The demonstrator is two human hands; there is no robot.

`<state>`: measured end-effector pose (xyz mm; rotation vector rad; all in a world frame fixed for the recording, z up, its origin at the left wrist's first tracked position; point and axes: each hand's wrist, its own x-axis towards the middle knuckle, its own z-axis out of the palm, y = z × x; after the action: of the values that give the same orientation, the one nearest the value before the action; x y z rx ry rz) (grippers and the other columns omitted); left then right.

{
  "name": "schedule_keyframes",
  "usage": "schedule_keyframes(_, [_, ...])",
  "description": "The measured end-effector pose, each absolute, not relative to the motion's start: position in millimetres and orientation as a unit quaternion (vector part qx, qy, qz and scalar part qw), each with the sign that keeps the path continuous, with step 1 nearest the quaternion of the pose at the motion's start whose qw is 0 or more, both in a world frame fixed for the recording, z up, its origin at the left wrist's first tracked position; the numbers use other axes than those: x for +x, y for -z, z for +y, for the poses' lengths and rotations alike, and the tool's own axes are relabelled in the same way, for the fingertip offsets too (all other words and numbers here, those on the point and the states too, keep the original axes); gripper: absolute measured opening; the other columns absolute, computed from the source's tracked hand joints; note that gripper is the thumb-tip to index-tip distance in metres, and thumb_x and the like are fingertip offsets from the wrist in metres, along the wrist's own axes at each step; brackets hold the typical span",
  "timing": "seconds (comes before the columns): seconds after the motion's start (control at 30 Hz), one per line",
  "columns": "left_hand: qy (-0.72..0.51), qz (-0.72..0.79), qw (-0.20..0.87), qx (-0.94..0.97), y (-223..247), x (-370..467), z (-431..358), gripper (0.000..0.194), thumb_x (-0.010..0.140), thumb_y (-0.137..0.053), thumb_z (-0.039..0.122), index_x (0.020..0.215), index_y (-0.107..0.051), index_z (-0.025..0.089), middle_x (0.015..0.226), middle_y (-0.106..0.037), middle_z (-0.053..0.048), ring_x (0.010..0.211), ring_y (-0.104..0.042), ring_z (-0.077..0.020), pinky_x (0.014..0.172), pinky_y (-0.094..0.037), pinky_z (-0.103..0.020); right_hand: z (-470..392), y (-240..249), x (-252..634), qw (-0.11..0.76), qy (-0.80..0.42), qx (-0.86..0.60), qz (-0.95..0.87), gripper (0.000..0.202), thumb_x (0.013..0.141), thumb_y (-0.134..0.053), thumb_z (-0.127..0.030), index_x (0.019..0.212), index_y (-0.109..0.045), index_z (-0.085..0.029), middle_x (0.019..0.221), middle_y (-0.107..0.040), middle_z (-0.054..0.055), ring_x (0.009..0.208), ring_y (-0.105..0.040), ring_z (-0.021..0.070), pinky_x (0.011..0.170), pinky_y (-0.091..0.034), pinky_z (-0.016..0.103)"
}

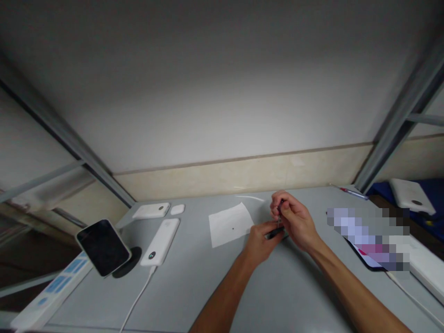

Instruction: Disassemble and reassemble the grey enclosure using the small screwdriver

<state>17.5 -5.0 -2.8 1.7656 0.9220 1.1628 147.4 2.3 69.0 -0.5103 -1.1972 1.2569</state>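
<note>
My left hand is closed around a small dark, flat object, whose exact kind I cannot make out. Above it my right hand grips a small screwdriver by its dark handle. The thin shaft points down onto the dark object, and the tip is hidden by my fingers. To the left of my hands lies a white sheet of paper with a tiny dark piece on it, perhaps a screw.
Left stand a phone-like device on a round stand, white power banks, a small white case and a power strip. Right lie a pen-like screwdriver and a blurred phone on a cable. A wall bounds the back.
</note>
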Motion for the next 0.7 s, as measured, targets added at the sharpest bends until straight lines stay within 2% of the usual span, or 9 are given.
schedule_keyframes(0.07, [-0.458,0.359,0.397,0.709,1.0,16.8,-5.2,0.025,0.091,-0.069,0.017,0.113,-0.08,0.021,0.114,-0.08,-0.004,0.103,-0.075,-0.022,0.098,-0.058,-0.031,2.6,-70.4,147.7,0.618,-0.552,-0.221,-0.515,0.03,0.097,-0.065,-0.052,0.09,-0.066,-0.022,0.074,-0.049,0.0,0.068,-0.045,0.0148,0.06,-0.035,0.028])
schedule_keyframes(0.17, [-0.445,0.362,0.381,0.726,-1.5,16.0,-5.6,0.021,0.091,-0.068,0.017,0.107,-0.082,0.02,0.11,-0.081,-0.005,0.099,-0.076,-0.0218,0.096,-0.059,-0.03,1.8,-72.9,145.1,0.625,-0.58,-0.217,-0.475,0.029,0.098,-0.062,-0.053,0.099,-0.066,-0.024,0.066,-0.041,-0.004,0.059,-0.035,0.0125,0.053,-0.029,0.026])
schedule_keyframes(0.23, [-0.44,0.365,0.379,0.728,-2.2,15.9,-5.8,0.02,0.092,-0.068,0.018,0.107,-0.082,0.02,0.108,-0.081,-0.005,0.097,-0.076,-0.0216,0.093,-0.059,-0.03,0.9,-73.2,144.0,0.63,-0.585,-0.211,-0.465,0.028,0.098,-0.061,-0.054,0.101,-0.064,-0.026,0.067,-0.041,-0.005,0.058,-0.032,0.0118,0.052,-0.028,0.025])
schedule_keyframes(0.43, [-0.45,0.358,0.386,0.722,-1.4,16.0,-5.9,0.024,0.092,-0.07,0.017,0.113,-0.08,0.022,0.113,-0.08,-0.004,0.103,-0.075,-0.0216,0.098,-0.057,-0.03,0.8,-71.8,147.4,0.619,-0.552,-0.223,-0.512,0.029,0.097,-0.065,-0.05,0.088,-0.064,-0.022,0.075,-0.052,0.0,0.067,-0.048,0.0134,0.059,-0.037,0.026])
schedule_keyframes(0.5, [-0.451,0.354,0.388,0.721,-1.6,15.7,-6.1,0.024,0.092,-0.07,0.015,0.113,-0.08,0.021,0.116,-0.08,-0.004,0.105,-0.075,-0.0218,0.1,-0.057,-0.031,0.3,-72.9,145.9,0.618,-0.563,-0.228,-0.5,0.032,0.098,-0.063,-0.052,0.088,-0.064,-0.022,0.069,-0.049,-0.001,0.063,-0.045,0.0134,0.056,-0.035,0.026])
schedule_keyframes(0.6, [-0.444,0.354,0.389,0.726,-2.8,15.6,-6.2,0.022,0.091,-0.07,0.013,0.109,-0.081,0.02,0.115,-0.08,-0.005,0.103,-0.075,-0.0219,0.098,-0.057,-0.03,-1.2,-74.6,142.4,0.622,-0.592,-0.218,-0.464,0.033,0.097,-0.062,-0.056,0.094,-0.063,-0.024,0.063,-0.04,-0.005,0.055,-0.032,0.0118,0.049,-0.026,0.024])
schedule_keyframes(0.7, [-0.444,0.353,0.392,0.725,-3.4,15.9,-5.8,0.024,0.091,-0.069,0.012,0.11,-0.081,0.021,0.115,-0.08,-0.004,0.104,-0.075,-0.0217,0.098,-0.057,-0.03,-1.6,-74.2,143.5,0.63,-0.585,-0.213,-0.465,0.03,0.096,-0.065,-0.055,0.096,-0.063,-0.025,0.068,-0.044,-0.004,0.056,-0.033,0.0114,0.05,-0.028,0.024])
